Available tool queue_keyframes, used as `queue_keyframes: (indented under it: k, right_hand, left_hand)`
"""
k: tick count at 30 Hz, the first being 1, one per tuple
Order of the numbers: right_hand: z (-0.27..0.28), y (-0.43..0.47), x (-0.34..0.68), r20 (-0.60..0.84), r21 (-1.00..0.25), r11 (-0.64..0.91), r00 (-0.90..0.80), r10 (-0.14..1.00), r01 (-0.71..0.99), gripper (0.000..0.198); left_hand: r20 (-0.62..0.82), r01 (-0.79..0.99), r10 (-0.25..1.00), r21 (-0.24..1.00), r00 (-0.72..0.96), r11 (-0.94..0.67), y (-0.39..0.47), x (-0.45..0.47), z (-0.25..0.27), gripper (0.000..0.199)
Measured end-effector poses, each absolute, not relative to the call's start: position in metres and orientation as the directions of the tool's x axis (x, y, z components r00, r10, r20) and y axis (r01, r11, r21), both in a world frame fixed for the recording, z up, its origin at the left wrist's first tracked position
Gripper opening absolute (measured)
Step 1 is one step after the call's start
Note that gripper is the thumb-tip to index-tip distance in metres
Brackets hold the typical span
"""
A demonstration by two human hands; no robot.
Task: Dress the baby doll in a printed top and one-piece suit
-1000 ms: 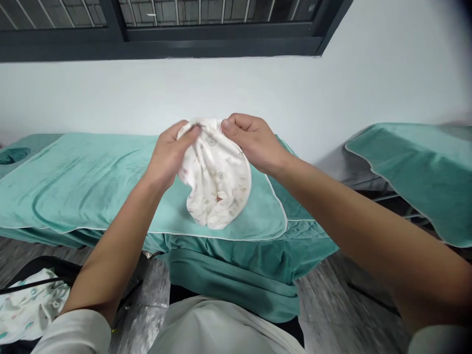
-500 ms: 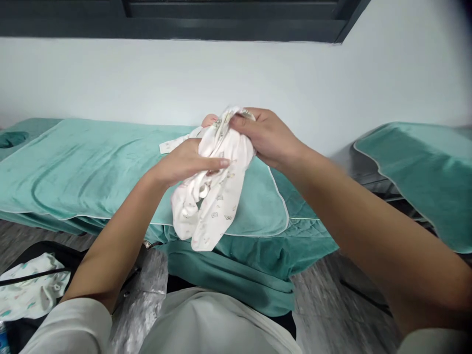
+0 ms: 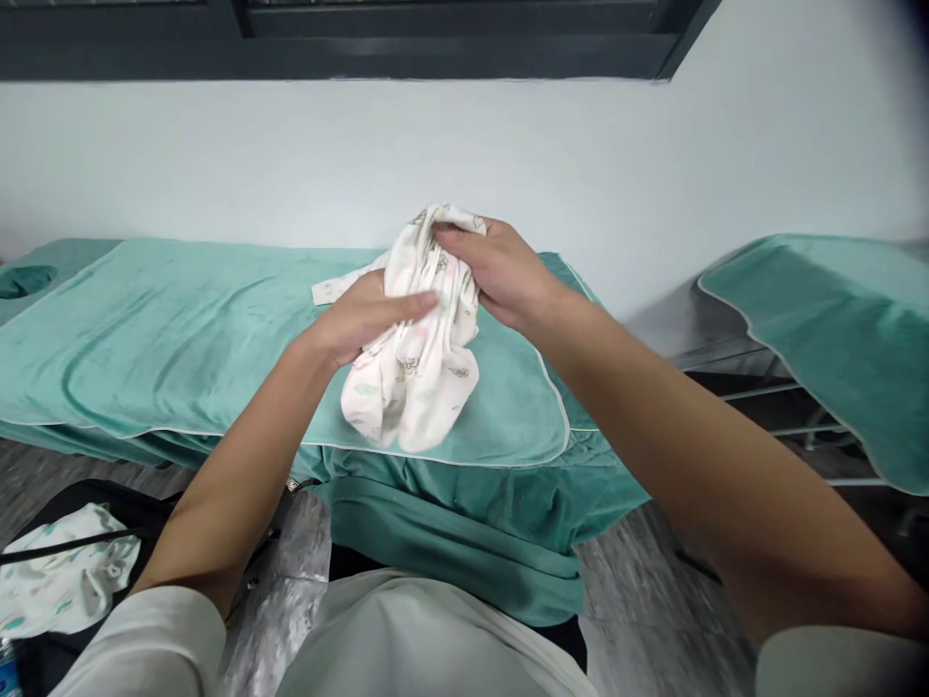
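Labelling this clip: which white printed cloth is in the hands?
The bunched cloth held over the green bed, between left hand and right hand. The lower-left cloth lies on something black, away from both hands.

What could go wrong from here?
Snagging: the printed cloth is bunched in folds between the left hand and right hand, so layers could twist or catch.

Dropping: its lower end appears near the front edge of the green cover; if released, it might slide off.

Blocked view: cloth and left hand partly hide the white sleeve-like piece behind them, so it could get bumped.
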State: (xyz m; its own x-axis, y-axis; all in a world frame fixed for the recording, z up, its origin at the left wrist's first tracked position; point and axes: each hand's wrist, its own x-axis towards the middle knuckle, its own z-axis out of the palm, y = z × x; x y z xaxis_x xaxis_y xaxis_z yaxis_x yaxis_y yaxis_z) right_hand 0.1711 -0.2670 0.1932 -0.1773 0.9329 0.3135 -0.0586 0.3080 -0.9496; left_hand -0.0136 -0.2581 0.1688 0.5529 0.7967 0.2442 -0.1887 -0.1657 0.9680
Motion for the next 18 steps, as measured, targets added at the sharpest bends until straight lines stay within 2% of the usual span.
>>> queue_keyframes:
  k: [4,8,10,13,15,18]
  right_hand:
    - [0.188,-0.268,0.173,0.262,-0.963,0.246,-0.175,0.949,-0.107,0.052]
    - [0.181,-0.272,0.180,0.094,-0.992,0.122,-0.474,0.875,0.028,0.054]
    - [0.178,-0.272,0.181,0.043,-0.993,0.094,-0.548,0.835,0.066,0.052]
    - [0.174,-0.268,0.179,0.136,-0.991,0.114,-0.426,0.894,-0.075,0.047]
    - [0.173,-0.266,0.177,0.193,-0.975,0.142,-0.330,0.924,-0.172,0.044]
    - [0.173,-0.265,0.176,0.200,-0.964,0.144,-0.257,0.945,-0.222,0.040]
  left_hand:
    - [0.195,-0.161,0.771,0.980,0.607,-0.121,-0.260,-0.021,0.171,0.054]
    - [0.219,-0.231,0.849,0.966,0.480,-0.119,-0.252,-0.016,0.169,0.049]
    - [0.207,-0.235,0.866,0.966,0.455,-0.108,-0.249,-0.012,0.165,0.048]
    - [0.178,-0.250,0.854,0.967,0.489,-0.058,-0.248,-0.012,0.158,0.051]
    - [0.128,-0.214,0.802,0.977,0.584,0.000,-0.249,-0.017,0.153,0.053]
    - [0.054,-0.158,0.730,0.985,0.681,0.074,-0.252,-0.023,0.149,0.054]
